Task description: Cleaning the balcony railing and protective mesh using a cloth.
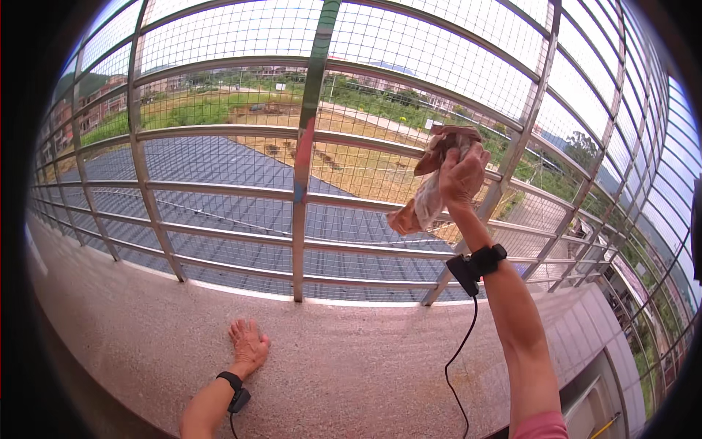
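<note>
Cloth [426, 201], crumpled, white and brown, right hand [466, 173] clutching it, left hand [249, 343] palm-down

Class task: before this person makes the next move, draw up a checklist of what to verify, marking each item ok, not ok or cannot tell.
1. Cloth held in the right hand: ok, gripped in a bunch.
2. Cloth folded flat: not ok, it is crumpled, with a loose end hanging down.
3. Cloth pressed firmly on the metal bars: cannot tell, the hand and folds hide any contact.
4. Left hand supported: ok, it rests on the stone ledge.
5. Right-wrist cable clear of the bars: ok, it hangs in front of the ledge, unsnagged where visible.
</note>
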`<state>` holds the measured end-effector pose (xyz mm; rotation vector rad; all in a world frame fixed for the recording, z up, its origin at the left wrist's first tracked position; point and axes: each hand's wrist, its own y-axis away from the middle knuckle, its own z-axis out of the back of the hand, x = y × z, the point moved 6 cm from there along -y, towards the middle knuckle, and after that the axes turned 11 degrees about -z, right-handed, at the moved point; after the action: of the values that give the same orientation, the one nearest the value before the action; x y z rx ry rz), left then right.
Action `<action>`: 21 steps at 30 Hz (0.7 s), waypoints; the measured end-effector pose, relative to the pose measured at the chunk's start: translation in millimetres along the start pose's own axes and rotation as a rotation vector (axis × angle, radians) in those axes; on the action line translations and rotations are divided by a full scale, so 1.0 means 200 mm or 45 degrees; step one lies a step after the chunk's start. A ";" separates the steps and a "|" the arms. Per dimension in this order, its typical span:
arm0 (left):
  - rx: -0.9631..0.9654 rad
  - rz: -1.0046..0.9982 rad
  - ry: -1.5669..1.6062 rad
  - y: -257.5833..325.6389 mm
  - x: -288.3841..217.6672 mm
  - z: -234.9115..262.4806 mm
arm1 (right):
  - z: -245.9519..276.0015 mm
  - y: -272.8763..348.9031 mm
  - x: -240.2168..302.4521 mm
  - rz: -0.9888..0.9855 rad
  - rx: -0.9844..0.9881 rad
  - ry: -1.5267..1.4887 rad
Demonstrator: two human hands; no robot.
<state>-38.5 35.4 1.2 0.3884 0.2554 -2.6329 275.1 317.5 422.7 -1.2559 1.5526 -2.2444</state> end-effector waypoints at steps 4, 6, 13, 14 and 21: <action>-0.073 -0.039 -0.001 -0.01 0.03 -0.05 | -0.02 0.11 0.06 0.070 -0.032 -0.161; -0.056 -0.043 0.032 -0.01 0.01 -0.04 | -0.02 0.20 0.20 0.124 0.057 -0.284; -0.076 -0.136 0.046 -0.01 -0.10 0.05 | -0.22 0.47 0.81 0.108 0.403 -0.611; -0.103 -0.100 0.004 0.02 -0.05 0.04 | -0.24 0.48 0.83 0.152 0.429 -0.645; -0.213 -0.086 -0.131 0.01 0.02 0.02 | -0.08 0.35 0.53 0.701 0.357 -0.432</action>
<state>-42.0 31.2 2.6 0.1909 0.4580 -2.6629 173.0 239.8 422.2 -0.9245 1.2166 -1.7201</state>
